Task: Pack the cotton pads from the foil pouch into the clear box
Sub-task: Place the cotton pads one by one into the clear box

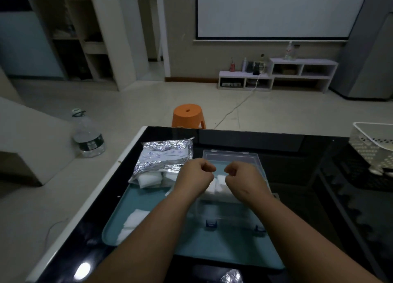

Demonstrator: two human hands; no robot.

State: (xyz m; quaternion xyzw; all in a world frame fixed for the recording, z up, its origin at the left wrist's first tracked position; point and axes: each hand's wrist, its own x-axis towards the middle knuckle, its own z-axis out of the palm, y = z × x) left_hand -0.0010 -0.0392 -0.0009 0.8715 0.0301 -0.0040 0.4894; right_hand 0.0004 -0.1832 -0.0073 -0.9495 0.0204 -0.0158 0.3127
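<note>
Crinkled foil pouch (164,158) lying flat, white cotton pads (148,179) spilling out; clear box (230,157) open beside it.

A home living room: a projector screen (274,10) hangs above a low white media shelf (278,75), an orange plastic stool (188,115) stands on pale tile, shelving (78,33) lines the left wall.

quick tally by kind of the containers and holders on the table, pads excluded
Foil pouch: 1
Clear box, lid open: 1
Teal tray: 1
White basket at the right edge: 1
Total: 4
Both hands hover curled over the box; pads lie in it, in the pouch mouth and loose on the tray.
</note>
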